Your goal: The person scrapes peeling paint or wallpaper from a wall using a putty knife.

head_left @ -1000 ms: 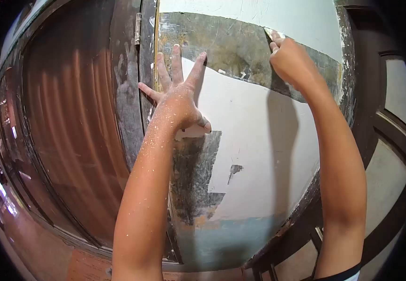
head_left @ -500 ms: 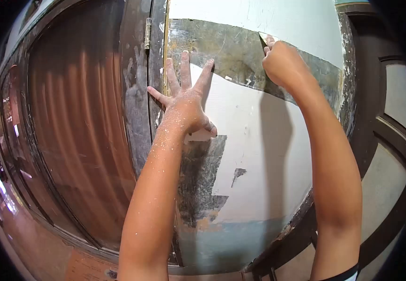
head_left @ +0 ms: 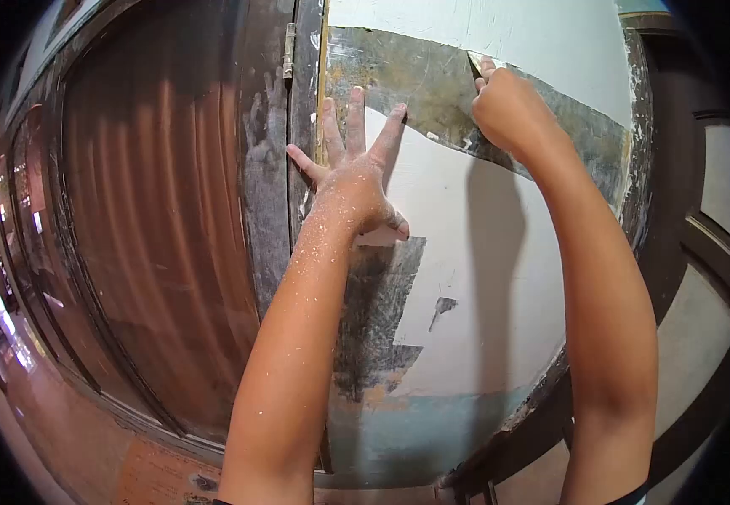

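Observation:
My left hand (head_left: 352, 181) lies flat with fingers spread on the panel, partly on the white coating (head_left: 466, 227) and partly on the bare grey-brown strip (head_left: 415, 80) above it. White flakes and dust cover its back and the forearm. My right hand (head_left: 508, 109) is closed around a thin, flat blade (head_left: 474, 66), mostly hidden by the fingers. The blade's dark, narrow edge meets the lower border of the upper white coating (head_left: 542, 38). Lower down, a dark scraped patch (head_left: 373, 311) and a small dark spot (head_left: 442, 310) break the white surface.
A dark door frame with a metal hinge (head_left: 289, 50) runs along the panel's left side. Beyond it are glass and a brown curtain (head_left: 163, 210). Dark-framed panelling (head_left: 719, 227) stands at the right. Pale blue-green paint (head_left: 432, 429) shows at the panel's bottom.
The view has shifted slightly, moving the panel rightward in the picture. My right hand has moved a little left along the upper coating's edge. My left hand stays at the same spot.

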A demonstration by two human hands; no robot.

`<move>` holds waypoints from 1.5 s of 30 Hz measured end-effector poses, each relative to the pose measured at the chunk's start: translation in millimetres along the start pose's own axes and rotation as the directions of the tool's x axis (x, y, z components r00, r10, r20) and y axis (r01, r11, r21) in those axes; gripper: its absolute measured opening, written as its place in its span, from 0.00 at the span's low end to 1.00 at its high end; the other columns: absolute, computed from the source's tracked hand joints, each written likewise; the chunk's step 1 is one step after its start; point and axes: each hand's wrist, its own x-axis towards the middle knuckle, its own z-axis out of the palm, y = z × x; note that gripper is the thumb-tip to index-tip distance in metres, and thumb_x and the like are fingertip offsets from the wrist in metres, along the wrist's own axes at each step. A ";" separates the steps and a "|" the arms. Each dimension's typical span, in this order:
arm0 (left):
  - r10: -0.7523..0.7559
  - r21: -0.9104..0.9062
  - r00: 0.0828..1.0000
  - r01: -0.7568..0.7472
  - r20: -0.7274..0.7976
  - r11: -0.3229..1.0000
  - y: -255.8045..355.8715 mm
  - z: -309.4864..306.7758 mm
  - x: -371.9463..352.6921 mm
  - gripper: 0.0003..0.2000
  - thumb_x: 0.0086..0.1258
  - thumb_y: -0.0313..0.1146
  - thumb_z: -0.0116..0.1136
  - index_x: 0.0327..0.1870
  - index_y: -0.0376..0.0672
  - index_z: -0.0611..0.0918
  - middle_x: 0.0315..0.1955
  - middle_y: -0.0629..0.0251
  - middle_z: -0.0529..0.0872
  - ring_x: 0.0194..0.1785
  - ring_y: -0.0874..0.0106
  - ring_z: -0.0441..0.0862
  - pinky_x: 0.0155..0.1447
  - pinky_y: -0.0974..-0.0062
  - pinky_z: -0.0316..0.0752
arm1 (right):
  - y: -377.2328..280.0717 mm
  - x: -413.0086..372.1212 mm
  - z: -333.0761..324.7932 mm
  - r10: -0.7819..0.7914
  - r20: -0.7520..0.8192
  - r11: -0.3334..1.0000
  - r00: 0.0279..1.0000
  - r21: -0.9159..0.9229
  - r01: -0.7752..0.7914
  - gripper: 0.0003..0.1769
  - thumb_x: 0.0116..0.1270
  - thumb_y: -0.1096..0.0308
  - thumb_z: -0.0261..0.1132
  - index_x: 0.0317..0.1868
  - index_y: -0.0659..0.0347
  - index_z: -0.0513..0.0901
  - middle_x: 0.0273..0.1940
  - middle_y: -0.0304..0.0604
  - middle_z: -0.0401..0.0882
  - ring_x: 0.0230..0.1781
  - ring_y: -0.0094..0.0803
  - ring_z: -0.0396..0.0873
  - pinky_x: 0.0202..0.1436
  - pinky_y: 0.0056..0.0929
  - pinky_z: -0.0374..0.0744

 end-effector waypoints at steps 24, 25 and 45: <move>0.027 0.066 0.999 -0.030 0.045 0.997 -4.3 -3.2 -9.2 0.76 0.34 0.52 0.90 0.88 0.73 0.44 0.87 0.52 0.26 0.87 0.40 0.19 0.76 0.15 0.27 | -36.7 -5.5 -2.8 -0.012 0.062 1.000 0.998 -0.002 0.013 0.36 0.73 0.71 0.54 0.82 0.58 0.66 0.67 0.59 0.82 0.68 0.55 0.82 0.68 0.58 0.80; 0.025 0.068 0.999 -0.028 0.041 0.997 -3.6 -4.0 -8.9 0.76 0.34 0.52 0.90 0.88 0.73 0.44 0.87 0.52 0.26 0.87 0.40 0.19 0.76 0.15 0.27 | -37.9 -6.1 -3.0 -0.016 0.059 1.000 0.998 0.000 0.016 0.36 0.73 0.71 0.54 0.82 0.58 0.66 0.67 0.59 0.82 0.68 0.55 0.82 0.68 0.58 0.80; 0.032 0.075 0.997 -0.037 0.072 0.996 -5.2 -4.7 -9.1 0.76 0.37 0.54 0.89 0.88 0.72 0.42 0.87 0.51 0.24 0.87 0.39 0.20 0.75 0.13 0.31 | -72.0 -13.2 7.2 -0.051 -0.062 0.954 0.997 0.294 0.067 0.20 0.69 0.71 0.56 0.56 0.70 0.87 0.44 0.63 0.90 0.37 0.53 0.91 0.48 0.50 0.87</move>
